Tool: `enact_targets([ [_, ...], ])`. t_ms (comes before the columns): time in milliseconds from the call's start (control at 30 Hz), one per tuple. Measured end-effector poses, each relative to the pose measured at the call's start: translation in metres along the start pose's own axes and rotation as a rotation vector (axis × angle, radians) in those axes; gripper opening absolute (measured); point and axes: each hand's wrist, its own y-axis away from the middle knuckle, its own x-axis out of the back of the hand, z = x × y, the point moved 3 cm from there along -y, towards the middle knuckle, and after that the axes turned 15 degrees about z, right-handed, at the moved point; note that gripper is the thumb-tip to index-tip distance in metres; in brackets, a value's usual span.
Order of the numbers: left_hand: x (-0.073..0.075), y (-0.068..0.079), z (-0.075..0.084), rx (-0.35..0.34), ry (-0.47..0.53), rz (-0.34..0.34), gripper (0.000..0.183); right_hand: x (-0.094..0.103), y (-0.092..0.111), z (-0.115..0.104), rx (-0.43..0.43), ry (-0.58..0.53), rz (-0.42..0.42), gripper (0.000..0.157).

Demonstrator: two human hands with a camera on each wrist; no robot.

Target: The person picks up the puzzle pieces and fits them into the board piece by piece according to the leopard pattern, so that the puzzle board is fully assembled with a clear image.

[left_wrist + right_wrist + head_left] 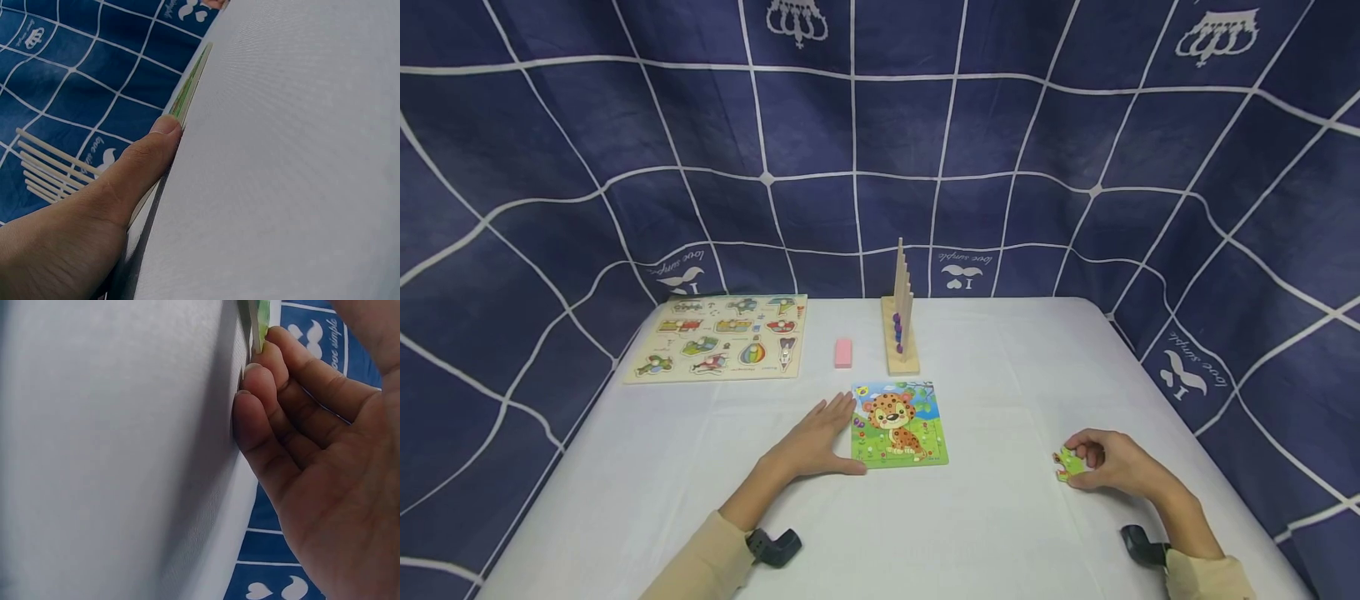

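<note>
A square jigsaw puzzle [900, 425] with a spotted leopard cub on a green and blue scene lies flat in the middle of the table. My left hand [816, 442] rests at its left side, fingers straight, fingertips at the upper left edge and thumb at the lower left corner. In the left wrist view the thumb [164, 125] lies along the puzzle's thin edge [190, 87]. Off to the right, my right hand [1116, 462] pinches a green puzzle piece [1066, 463] with red marks, low over the table. The right wrist view shows only part of that piece [262, 325].
Behind the puzzle stands a wooden peg rack [902, 333] with a few purple and blue beads. A pink block [843, 352] lies left of it. A pale picture board [718, 337] with vehicles occupies the back left. A dark blue checked cloth [895, 133] hangs around the white table [985, 525].
</note>
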Motion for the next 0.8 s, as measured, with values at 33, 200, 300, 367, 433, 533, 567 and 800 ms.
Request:
enact_targets([
  [33, 0.0, 0.0, 0.0, 0.0, 0.002, 0.003, 0.119, 0.0, 0.0, -0.001, 0.008, 0.001, -0.002, 0.052],
  [200, 0.0, 0.0, 0.0, 0.0, 0.0, 0.001, 0.12, -0.002, -0.001, -0.014, 0.057, -0.005, -0.013, 0.052],
  [300, 0.0, -0.001, -0.001, 0.002, 0.0, -0.006, 0.12, -0.005, -0.005, -0.026, 0.095, 0.006, -0.016, 0.05],
  [367, 0.0, 0.0, -0.001, 0.002, 0.003, -0.006, 0.119, -0.008, -0.008, -0.034, 0.106, 0.014, -0.013, 0.049],
  [433, -0.001, 0.0, -0.001, 0.001, 0.007, -0.002, 0.118, -0.012, -0.012, -0.043, 0.123, 0.024, -0.011, 0.049],
  [533, -0.001, 0.001, -0.001, 0.002, 0.014, 0.0, 0.118, -0.019, -0.017, -0.055, 0.145, 0.032, -0.012, 0.048],
  [567, -0.001, 0.001, -0.001, 0.003, 0.015, -0.002, 0.118, -0.021, -0.019, -0.059, 0.155, 0.032, -0.013, 0.048],
  [800, -0.003, 0.0, -0.002, 0.006, 0.007, -0.02, 0.116, -0.043, -0.031, -0.087, 0.182, 0.028, -0.024, 0.046],
])
